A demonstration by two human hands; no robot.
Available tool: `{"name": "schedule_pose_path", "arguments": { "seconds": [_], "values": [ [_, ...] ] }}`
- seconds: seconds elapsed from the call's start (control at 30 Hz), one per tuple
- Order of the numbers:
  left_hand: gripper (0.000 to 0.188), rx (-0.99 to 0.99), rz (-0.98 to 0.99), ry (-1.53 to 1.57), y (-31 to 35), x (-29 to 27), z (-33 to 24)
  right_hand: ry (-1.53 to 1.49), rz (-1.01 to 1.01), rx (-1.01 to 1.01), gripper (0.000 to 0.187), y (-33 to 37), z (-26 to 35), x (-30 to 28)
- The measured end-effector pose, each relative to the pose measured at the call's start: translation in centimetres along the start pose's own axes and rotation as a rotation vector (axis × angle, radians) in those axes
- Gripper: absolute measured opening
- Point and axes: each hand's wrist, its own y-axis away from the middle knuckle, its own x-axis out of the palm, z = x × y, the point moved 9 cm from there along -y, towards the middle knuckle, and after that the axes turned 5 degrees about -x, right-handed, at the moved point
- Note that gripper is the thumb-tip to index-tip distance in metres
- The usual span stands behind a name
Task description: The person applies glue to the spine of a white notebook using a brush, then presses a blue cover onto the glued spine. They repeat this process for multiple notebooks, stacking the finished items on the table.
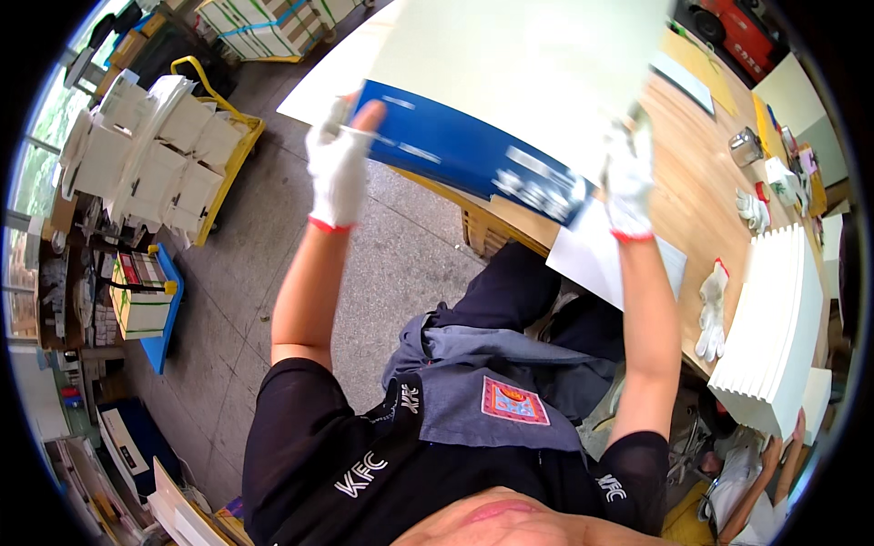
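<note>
Between my two raised hands is a wide box [455, 150], white on its large face, with a dark blue printed side toward me; it is smeared by motion. My left hand [339, 173], in a white glove with a red cuff and a bare thumb tip, grips its left end. At the right end my right hand [630, 182], gloved alike, is closed on the edge, its fingers partly blurred. The box's far part is cut off by the picture's top. A white sheet [605, 259] lies under my right wrist at the table's near edge.
The wooden table [687, 196] bears loose white gloves [713, 309], a metal cup [745, 146] and a stack of white boxes [765, 328]. Another person's arms [769, 473] reach up beside that stack. At left stand a loaded yellow cart [223, 182] and a blue dolly [167, 309].
</note>
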Motion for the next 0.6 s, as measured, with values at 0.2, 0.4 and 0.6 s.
{"name": "schedule_pose_path", "arguments": {
  "seconds": [0.2,0.4,0.6],
  "values": [
    [0.05,-0.19,-0.033,-0.814,-7.7,-5.8,5.9,0.633,0.149,0.207,0.043,-3.8,-6.3,7.8],
    [0.054,-0.158,0.001,-0.815,-8.3,-5.1,9.3,0.999,0.35,0.257,0.052,-3.3,-8.2,7.1],
    [0.054,-0.092,0.044,-0.783,-9.5,-5.3,10.3,0.931,0.31,0.247,0.051,-3.1,-8.1,6.7]
  ]
}}
